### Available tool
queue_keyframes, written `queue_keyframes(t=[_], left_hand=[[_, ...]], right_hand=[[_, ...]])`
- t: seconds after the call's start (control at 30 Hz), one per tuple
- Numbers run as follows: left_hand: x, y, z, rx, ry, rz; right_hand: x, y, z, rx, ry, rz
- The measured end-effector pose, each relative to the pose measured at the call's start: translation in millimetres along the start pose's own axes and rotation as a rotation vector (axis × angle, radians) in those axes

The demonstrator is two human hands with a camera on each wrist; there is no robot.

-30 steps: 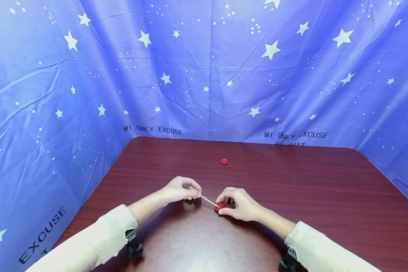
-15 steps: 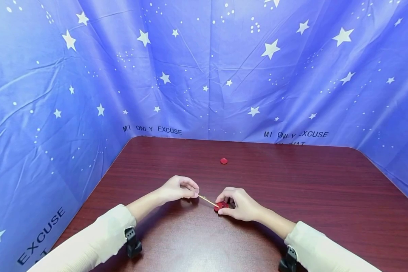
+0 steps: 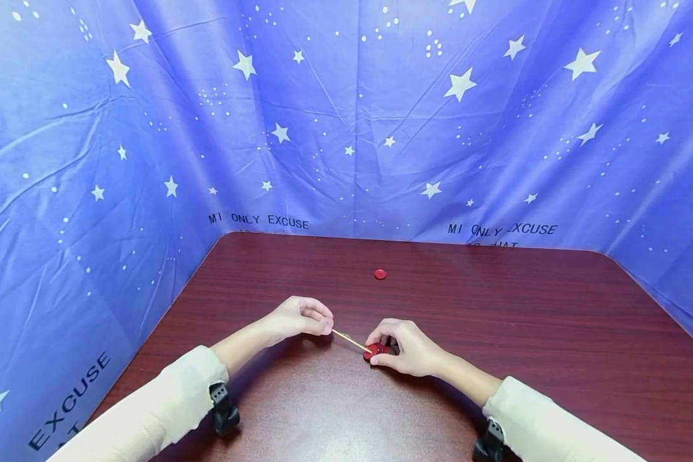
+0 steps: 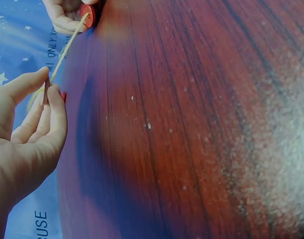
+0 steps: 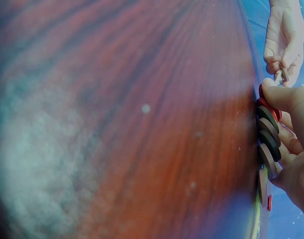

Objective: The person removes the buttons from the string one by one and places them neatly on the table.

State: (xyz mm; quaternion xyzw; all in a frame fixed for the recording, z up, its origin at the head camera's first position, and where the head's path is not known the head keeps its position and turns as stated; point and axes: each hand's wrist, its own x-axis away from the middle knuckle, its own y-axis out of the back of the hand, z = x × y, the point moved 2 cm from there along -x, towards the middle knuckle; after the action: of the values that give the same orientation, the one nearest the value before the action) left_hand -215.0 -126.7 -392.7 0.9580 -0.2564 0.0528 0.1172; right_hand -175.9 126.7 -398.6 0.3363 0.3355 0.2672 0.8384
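My left hand [image 3: 300, 317] pinches a thin brown button [image 4: 46, 90], seen edge-on, between thumb and fingertips. A yellow string [image 3: 349, 339] runs taut from those fingertips to a red button [image 4: 89, 16] at my right hand. My right hand [image 3: 407, 346] grips a row of buttons low over the table, its thumb on the red end. In the right wrist view the row shows red, black [image 5: 269, 144] and brown buttons [image 5: 268, 160] leaning against each other. Past them the string [image 5: 255, 216] trails on. Much of the row is hidden by the right hand in the head view.
A single red button [image 3: 380, 274] lies on the dark wood table [image 3: 496, 301], beyond both hands. Blue star-patterned cloth [image 3: 352, 128] hangs around the table's back and sides. Black wrist cameras [image 3: 225, 409] sit at both cuffs.
My left hand has drawn a little to the left, away from the right hand, and more string shows between them. The right hand with its row of buttons has stayed in place.
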Motion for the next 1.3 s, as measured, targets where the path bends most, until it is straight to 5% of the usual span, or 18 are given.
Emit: queue_keyframes(t=[0.57,1.3], left_hand=[[0.4,10.2,2.1,0.154,0.052,0.055],[3.8,28.4,4.7,0.197,0.085,0.084]], right_hand=[[0.3,0,-2,0.010,0.028,-0.014],[0.8,-1,-3,0.009,0.024,-0.008]])
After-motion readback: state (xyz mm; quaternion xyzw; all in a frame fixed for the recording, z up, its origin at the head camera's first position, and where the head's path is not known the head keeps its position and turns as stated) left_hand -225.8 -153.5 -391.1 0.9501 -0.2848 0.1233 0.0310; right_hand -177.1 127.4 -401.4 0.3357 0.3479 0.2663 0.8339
